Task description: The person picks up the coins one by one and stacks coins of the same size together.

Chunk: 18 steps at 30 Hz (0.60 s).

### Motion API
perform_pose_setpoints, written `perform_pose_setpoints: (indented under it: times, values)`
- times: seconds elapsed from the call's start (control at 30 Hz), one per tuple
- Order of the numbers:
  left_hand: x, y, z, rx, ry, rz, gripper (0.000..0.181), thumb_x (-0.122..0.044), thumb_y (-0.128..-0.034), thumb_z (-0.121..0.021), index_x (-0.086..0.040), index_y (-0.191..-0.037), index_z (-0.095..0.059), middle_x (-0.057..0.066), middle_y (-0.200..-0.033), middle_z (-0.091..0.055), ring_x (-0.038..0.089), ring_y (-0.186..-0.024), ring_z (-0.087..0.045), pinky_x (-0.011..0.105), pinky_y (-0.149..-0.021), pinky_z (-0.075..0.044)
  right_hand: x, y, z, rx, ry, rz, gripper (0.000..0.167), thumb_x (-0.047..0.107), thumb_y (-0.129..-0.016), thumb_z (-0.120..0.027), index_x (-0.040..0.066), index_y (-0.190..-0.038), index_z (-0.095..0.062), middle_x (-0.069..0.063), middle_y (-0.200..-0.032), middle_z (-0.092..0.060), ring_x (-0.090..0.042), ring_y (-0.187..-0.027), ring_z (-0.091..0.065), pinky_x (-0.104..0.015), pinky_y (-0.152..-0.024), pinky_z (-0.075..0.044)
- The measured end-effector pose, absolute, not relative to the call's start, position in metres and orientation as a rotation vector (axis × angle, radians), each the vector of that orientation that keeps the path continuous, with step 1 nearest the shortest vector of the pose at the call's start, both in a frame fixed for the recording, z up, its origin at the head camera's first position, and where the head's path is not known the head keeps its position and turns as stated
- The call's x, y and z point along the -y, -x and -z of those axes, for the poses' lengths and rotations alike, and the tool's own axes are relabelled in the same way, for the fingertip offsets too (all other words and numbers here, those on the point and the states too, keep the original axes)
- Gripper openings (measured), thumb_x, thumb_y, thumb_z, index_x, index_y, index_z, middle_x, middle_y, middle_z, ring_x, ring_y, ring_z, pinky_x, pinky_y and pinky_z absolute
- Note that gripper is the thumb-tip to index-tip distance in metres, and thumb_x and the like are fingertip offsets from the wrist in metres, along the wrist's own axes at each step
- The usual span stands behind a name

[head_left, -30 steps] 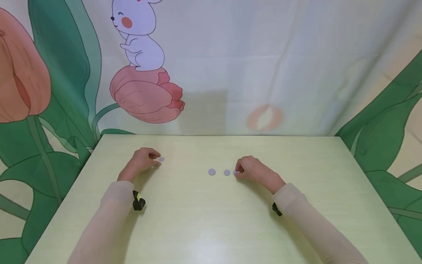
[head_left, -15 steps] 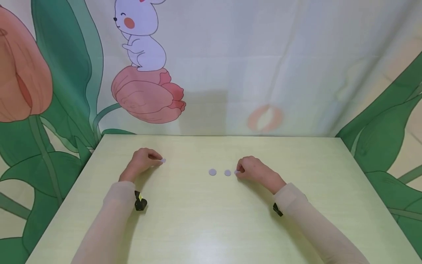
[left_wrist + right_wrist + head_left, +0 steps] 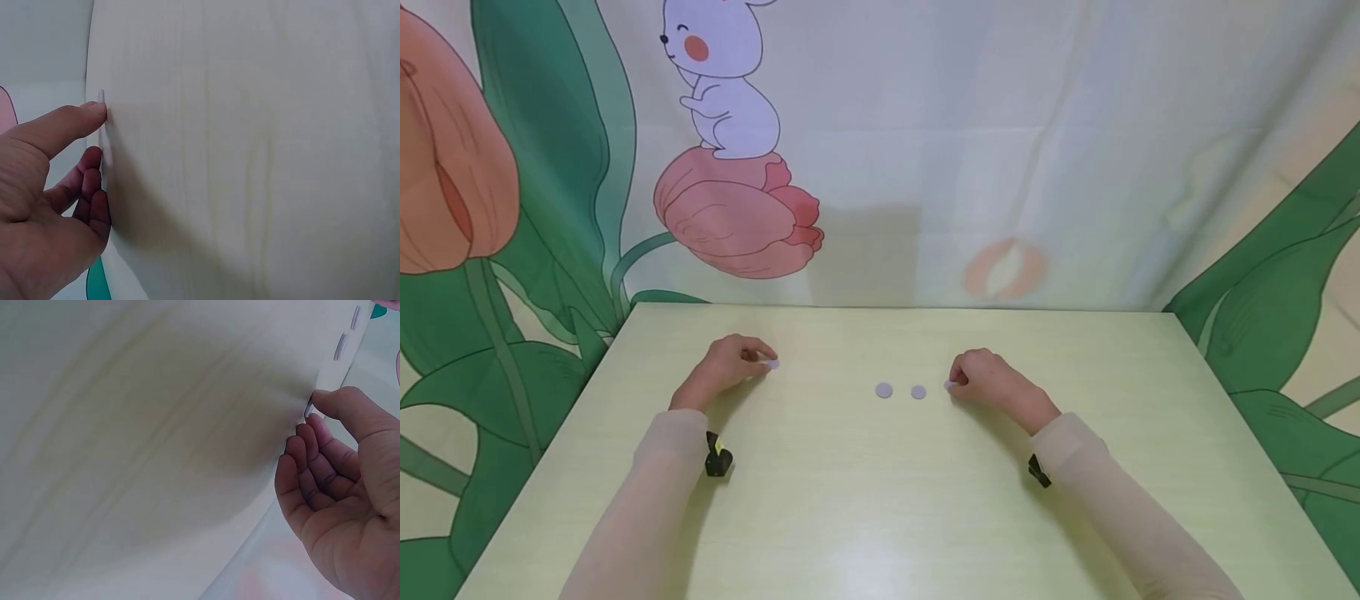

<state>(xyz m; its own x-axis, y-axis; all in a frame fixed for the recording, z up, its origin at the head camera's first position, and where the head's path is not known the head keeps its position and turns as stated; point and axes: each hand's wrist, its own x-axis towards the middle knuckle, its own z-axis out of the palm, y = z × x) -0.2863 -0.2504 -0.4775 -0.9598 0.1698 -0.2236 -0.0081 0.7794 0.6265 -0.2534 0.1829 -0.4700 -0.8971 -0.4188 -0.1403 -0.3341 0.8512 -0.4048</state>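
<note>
In the head view, two small pale lilac discs, the left one (image 3: pixel 884 390) and the right one (image 3: pixel 918 392), lie side by side mid-table. Right of them my right hand (image 3: pixel 992 379) pinches another disc (image 3: pixel 951 386) between thumb and index finger. The right wrist view gives that disc (image 3: pixel 309 406) edge-on at the thumb tip, with the other fingers curled below. Over at the left, my left hand (image 3: pixel 728 362) has thumb and index at a further disc (image 3: pixel 773 364). In the left wrist view the thumb touches this disc (image 3: pixel 101 96); the index's contact is partly hidden.
The pale wood-look table (image 3: pixel 865 483) ends at a printed curtain (image 3: pixel 880 133) behind it. A small black device (image 3: pixel 718 458) sits at the left wrist and another (image 3: pixel 1039 471) at the right. Both arms wear light sleeves.
My left thumb has closed in to the disc at the left. My right hand has moved slightly right and away from the two lying discs, with its disc between the fingertips.
</note>
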Motion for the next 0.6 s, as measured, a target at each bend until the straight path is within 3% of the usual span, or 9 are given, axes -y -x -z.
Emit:
perform_pose_setpoints:
  times: [0.37,0.6]
  values:
    - [0.2465,0.2820,0.4737,-2.757,-0.093,-0.917,0.027,-0.029,-0.0937,-0.076,-0.007,-0.107,-0.067,0.012,-0.104,-0.053,0.029,-0.100,-0.046,0.040,-0.082,-0.040,-0.1766,0.2541,0.4706,-2.764,0.595,0.564,0.015,0.016,-0.094,-0.073,0.003,-0.100,-0.071,-0.002,-0.087,-0.064,-0.017,-0.081,-0.054,-0.031,-0.077,-0.050]
    - [0.2523,0.2848,0.4767,-2.717,-0.249,-0.934,0.026,-0.015,-0.0949,-0.069,-0.011,-0.121,-0.070,0.016,-0.112,-0.056,0.030,-0.100,-0.048,0.038,-0.081,-0.041,-0.1769,0.2536,0.4716,-2.769,0.594,0.560,0.015,0.017,-0.094,-0.074,0.004,-0.099,-0.071,-0.002,-0.088,-0.064,-0.017,-0.081,-0.055,-0.032,-0.078,-0.050]
